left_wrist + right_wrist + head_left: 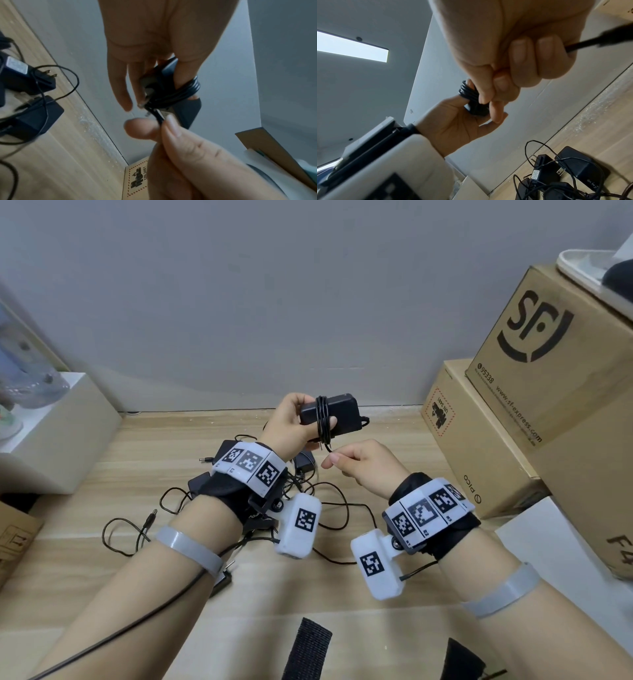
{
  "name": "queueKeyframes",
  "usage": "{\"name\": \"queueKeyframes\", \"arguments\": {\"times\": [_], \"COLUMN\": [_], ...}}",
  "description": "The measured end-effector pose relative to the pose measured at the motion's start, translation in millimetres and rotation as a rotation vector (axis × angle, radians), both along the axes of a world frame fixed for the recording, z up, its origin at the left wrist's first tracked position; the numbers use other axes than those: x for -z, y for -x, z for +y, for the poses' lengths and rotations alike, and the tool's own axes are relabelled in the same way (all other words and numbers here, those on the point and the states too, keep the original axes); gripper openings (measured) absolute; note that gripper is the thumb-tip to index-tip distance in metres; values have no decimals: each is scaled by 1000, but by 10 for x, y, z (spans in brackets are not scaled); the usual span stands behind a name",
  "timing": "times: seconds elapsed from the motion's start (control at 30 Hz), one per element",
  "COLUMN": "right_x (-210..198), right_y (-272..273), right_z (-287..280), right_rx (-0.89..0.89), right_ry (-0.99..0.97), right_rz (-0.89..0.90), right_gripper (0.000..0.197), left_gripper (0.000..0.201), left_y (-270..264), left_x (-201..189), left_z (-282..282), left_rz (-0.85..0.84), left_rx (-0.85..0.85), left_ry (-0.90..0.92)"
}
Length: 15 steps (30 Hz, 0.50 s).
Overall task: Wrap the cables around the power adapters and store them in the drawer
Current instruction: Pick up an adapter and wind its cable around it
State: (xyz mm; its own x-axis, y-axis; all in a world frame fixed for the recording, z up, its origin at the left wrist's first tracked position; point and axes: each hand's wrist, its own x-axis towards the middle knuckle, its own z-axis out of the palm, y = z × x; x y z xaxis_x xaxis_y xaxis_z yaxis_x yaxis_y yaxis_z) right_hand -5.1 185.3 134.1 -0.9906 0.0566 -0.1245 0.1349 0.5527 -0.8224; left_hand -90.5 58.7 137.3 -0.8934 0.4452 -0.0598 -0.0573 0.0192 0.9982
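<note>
Grey wall [239,302] across the top of the frame, light wood floor [85,474] below, two stacked cardboard boxes [548,354] at right. At centre, left hand [287,422] gripping one black power adapter [342,414] with its cable [322,419] coiled around it; right hand [363,465] just below, pinching the cable's free end. Lower centre, loose adapters [583,170] in tangled cables, count unclear.

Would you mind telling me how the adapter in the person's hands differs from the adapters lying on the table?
The held adapter is up off the table, gripped by the left hand; the table adapters lie on the wood. The held adapter's cable is wound tightly round its body, its free end pinched by the right hand; the table adapters' cables sprawl loose and tangled. All are black.
</note>
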Motion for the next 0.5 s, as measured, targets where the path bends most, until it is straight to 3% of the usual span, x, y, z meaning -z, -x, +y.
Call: {"name": "queueKeyframes", "arguments": {"times": [0.1, 0.23, 0.5], "right_x": [21, 10, -131], "right_y": [8, 8, 4], "right_z": [-8, -10, -15], "right_rx": [0, 12, -189], "right_ry": [47, 272, 528], "right_rz": [1, -26, 10], "right_gripper": [25, 10, 29], "left_gripper": [31, 31, 28], "left_y": [10, 14, 25], "left_x": [17, 7, 15], "left_z": [-3, 6, -10], "left_rz": [-50, -61, -93], "left_rx": [-16, -57, -87], "left_ry": [-25, -58, -78]}}
